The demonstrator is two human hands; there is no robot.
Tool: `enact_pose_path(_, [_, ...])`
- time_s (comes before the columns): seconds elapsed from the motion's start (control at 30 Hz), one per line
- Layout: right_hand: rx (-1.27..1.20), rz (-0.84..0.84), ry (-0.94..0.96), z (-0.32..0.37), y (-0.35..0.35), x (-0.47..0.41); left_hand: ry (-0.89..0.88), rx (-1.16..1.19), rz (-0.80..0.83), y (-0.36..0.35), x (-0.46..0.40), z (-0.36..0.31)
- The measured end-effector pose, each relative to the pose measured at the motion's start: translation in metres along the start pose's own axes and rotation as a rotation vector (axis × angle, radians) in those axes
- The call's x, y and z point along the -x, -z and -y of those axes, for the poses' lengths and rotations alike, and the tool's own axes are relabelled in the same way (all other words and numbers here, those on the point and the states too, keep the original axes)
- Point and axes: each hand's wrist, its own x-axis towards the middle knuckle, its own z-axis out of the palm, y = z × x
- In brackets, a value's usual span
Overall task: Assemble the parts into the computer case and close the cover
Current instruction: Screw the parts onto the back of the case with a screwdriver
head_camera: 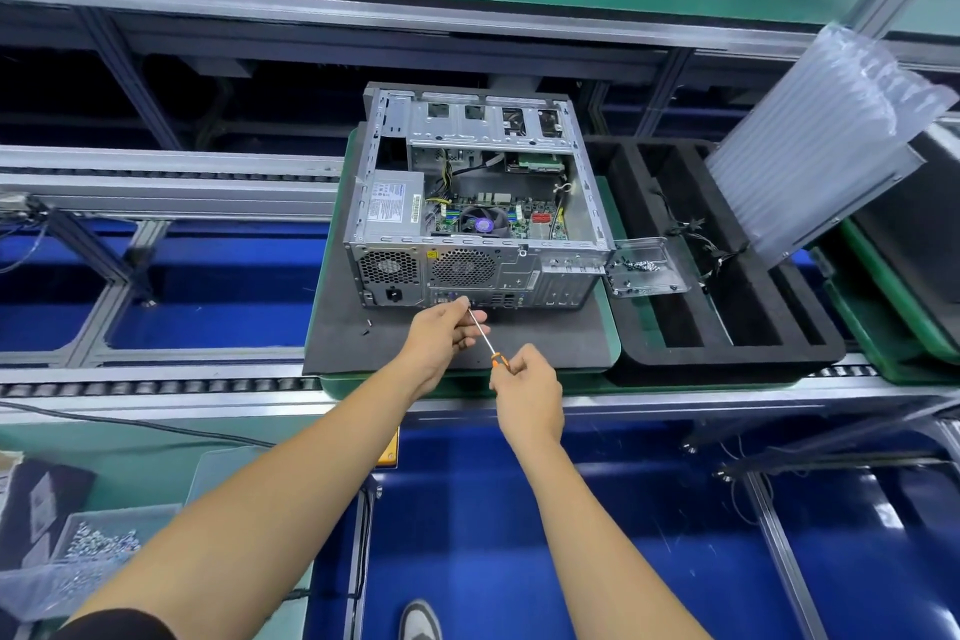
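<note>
An open grey computer case (587,203) lies on its side on a dark mat (363,348), its rear panel facing me and its cover off. Inside I see the power supply (392,203), the motherboard and a CPU fan (483,224). My right hand (527,392) grips the orange handle of a thin screwdriver (483,335). My left hand (441,335) pinches the shaft near its tip, just below the rear ports of the case.
A clear tray (647,268) with small screws sits right of the case. A black foam insert (727,286) with cables lies further right, beside an air-cushion bag (821,130). A bin of screws (93,543) stands at lower left. A small black piece (368,325) lies on the mat.
</note>
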Motion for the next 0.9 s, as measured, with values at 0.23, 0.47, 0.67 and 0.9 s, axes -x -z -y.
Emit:
enact_pose_path(0.23, [-0.04,0.011,-0.001,-0.007,0.002,-0.004,0.059,0.037,0.017,-0.009,0.0,0.001])
enact_pose_path(0.47, [-0.304,0.084,-0.061,-0.011,-0.01,-0.008,0.119,0.105,0.023,-0.012,-0.007,0.006])
enact_pose_path(0.67, [-0.435,0.061,-0.095,-0.013,-0.022,-0.018,0.15,0.167,0.048,-0.021,-0.02,0.012])
enact_pose_path(0.9, [-0.456,0.051,-0.107,-0.021,-0.025,-0.028,0.179,0.178,0.033,-0.03,-0.032,0.022])
